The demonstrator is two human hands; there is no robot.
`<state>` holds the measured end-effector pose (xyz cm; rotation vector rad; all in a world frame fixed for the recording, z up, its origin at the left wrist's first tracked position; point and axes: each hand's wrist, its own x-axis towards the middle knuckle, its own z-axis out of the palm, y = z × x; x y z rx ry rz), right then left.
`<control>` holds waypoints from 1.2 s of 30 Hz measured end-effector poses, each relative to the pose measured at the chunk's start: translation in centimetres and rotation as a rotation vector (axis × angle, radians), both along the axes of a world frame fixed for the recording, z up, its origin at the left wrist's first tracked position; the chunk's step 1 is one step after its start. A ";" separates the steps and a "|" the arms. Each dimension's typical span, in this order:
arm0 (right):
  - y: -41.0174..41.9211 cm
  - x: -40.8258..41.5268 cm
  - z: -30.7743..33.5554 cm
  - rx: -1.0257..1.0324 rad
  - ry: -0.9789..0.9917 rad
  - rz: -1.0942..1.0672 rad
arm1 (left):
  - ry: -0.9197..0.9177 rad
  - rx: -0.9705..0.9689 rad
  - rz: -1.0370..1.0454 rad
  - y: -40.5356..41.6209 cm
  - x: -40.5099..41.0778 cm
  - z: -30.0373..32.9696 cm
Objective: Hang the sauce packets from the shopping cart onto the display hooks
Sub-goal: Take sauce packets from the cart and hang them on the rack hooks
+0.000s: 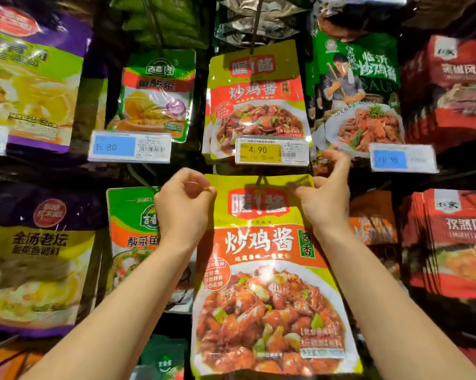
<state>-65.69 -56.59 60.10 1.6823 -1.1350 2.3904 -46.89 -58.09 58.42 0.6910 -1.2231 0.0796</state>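
Head view: we pinch the sauce packet's (264, 242) top corners, left hand (183, 207) and right hand (326, 196); between our grips, its hole seems to meet the hook (262, 181), so next we should push it on.

Held sauce packet (269, 270): yellow-green ground, red logo block with white characters, orange band with white lettering, green side tab, brown-red chicken photo with green pepper bits. Hung sauce packet above (254, 100): same yellow-green, red, orange scheme. Price tag beneath it (271, 152): yellow panel, black digits, white surround. Left price tag (129, 147): blue panel on white. Green-topped packet (157, 94): orange band, yellow food photo. Purple-edged packet (31, 83): yellow-green front. Far-right packets (456, 242): red, white lettering.
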 end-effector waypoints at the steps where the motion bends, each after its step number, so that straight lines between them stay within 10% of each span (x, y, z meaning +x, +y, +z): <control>1: -0.1 0.0 -0.1 -0.006 0.014 -0.017 | -0.012 -0.002 0.003 -0.3 0.0 -0.2; 9: 1.6 0.1 -4.1 -0.171 0.426 -0.420 | -0.525 -0.022 0.330 0.6 0.8 -4.4; 13: 1.7 0.2 -9.8 -0.070 0.710 -0.519 | -0.839 0.070 0.140 2.0 -0.1 -10.3; 18: 0.4 0.4 -11.5 0.251 0.703 -0.391 | -0.848 0.192 0.137 0.3 -1.1 -11.1; 36: 1.5 -1.2 -11.6 0.275 0.620 -0.180 | -0.863 0.112 0.207 -0.2 -0.1 -12.9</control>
